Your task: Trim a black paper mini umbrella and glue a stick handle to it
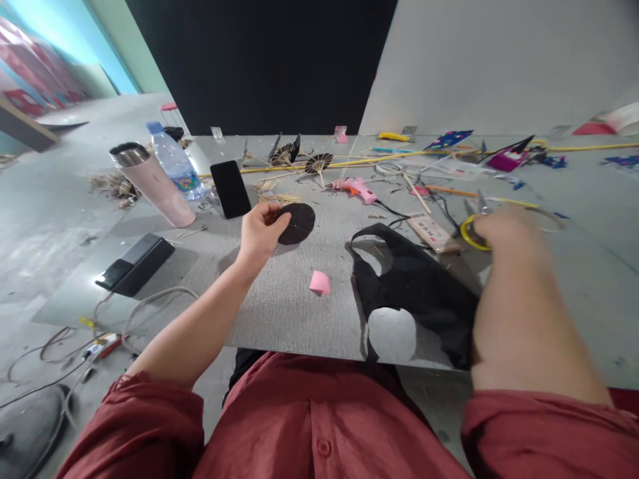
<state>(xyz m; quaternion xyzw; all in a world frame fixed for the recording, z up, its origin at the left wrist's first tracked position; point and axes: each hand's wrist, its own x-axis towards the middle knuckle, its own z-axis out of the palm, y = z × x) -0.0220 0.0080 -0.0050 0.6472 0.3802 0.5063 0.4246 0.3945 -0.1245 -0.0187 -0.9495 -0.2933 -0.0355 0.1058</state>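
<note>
My left hand (263,229) pinches a round black disc (298,224), thin like cloth or paper, by its left edge, a little above the table. At the right, my right hand (504,229) is blurred by motion, its fingers on the yellow handle of a pair of scissors (473,234); the blades are mostly hidden. Between my hands lies a sheet of black fabric (409,269) with round holes cut out of it. A small pink paper square (320,283) rests near the table's front.
A pink hot glue gun (355,189), small dark pleated umbrella shapes (318,163) and thin sticks lie toward the back. To the left stand a pink tumbler (158,189), a water bottle (177,163), a phone (230,189) and a black device (136,263). A dark panel (264,66) rises behind.
</note>
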